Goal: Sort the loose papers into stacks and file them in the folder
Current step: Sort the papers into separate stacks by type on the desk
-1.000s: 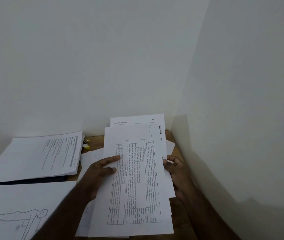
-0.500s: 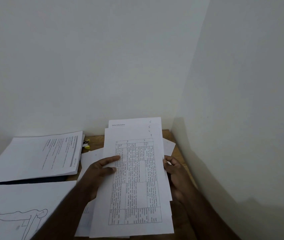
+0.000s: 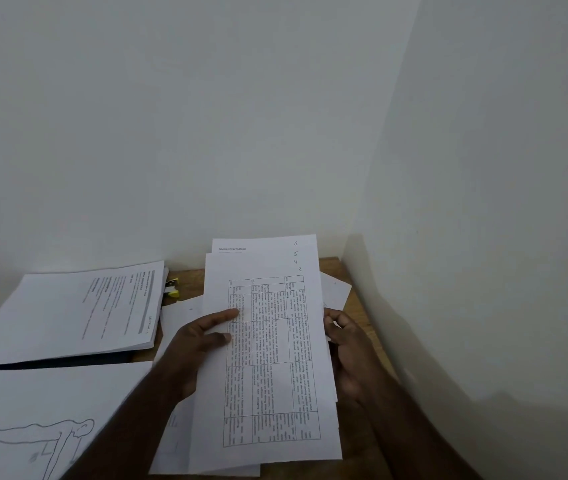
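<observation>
1. Sorting is under way: the left hand (image 3: 203, 344) pinches a sheaf of papers (image 3: 268, 358) by its near edge, thumb on top.
2. Right hand (image 3: 348, 344) curls round the opposite edge.
3. Next, probably squaring the sheets, then laying them on the stack (image 3: 68, 317) beyond the left hand.

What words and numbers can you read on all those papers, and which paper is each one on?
"Scene Information": printed heading on the back sheet of the sheaf that the left hand and right hand hold.
"6", "5", "4", "3": handwritten, stepped down the fanned top right corners of the sheaf.
Table on the front sheet: too small to read.
Stack on the folder: blurred.
Drawing sheet: no words.
</observation>
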